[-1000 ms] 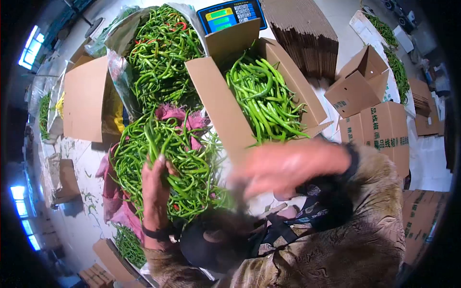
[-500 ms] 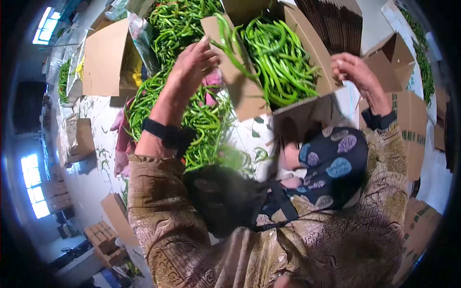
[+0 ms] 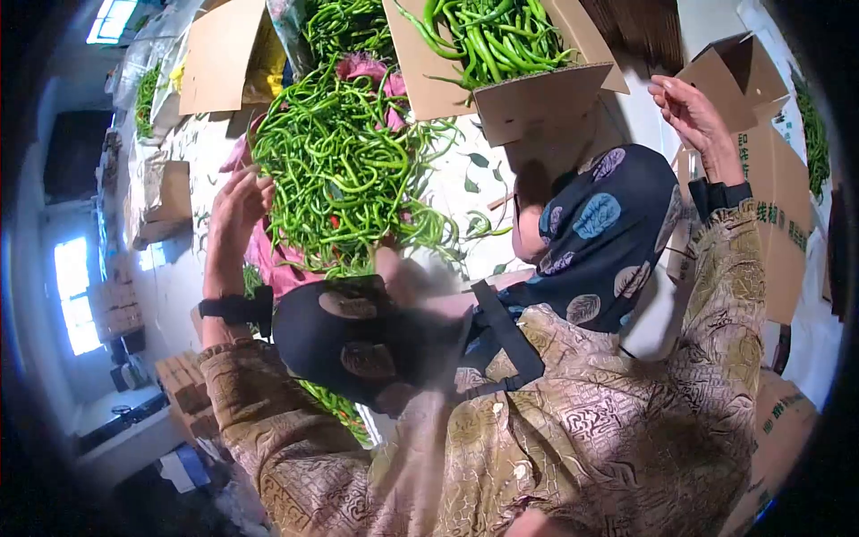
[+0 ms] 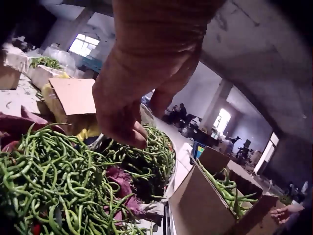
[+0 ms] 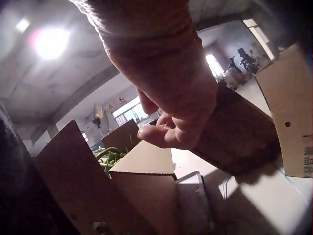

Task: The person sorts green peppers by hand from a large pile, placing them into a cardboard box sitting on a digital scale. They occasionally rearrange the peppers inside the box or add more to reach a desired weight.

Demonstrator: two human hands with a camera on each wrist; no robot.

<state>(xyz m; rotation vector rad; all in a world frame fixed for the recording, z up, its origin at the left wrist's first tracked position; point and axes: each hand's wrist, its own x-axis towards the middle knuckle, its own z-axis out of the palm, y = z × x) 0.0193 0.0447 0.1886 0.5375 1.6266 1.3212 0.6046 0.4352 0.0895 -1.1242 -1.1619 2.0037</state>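
My left hand (image 3: 237, 215) is at the left edge of a loose heap of long green chili peppers (image 3: 340, 170). Its fingers hang loosely curled with nothing between them; in the left wrist view the hand (image 4: 142, 83) hovers above the heap. To the right of the open cardboard box (image 3: 541, 103), my right hand (image 3: 693, 116) is raised with relaxed fingers, holding nothing. Chili peppers (image 3: 501, 40) lie in that box, a few crossing its left side. A pink sack (image 3: 277, 255) shows under the heap.
Printed cartons (image 3: 774, 215) stand at the right, below a smaller open carton (image 3: 729, 76). Behind the box is a stack of flat cardboard (image 3: 635, 31). Another open carton (image 3: 219, 58) is at the back left. Stray leaves (image 3: 474, 170) lie on the white surface.
The left hand gripped a bunch of peppers, let go of it at the box's left side, then drew back to the heap's left edge. The right hand swung out to the box's right.
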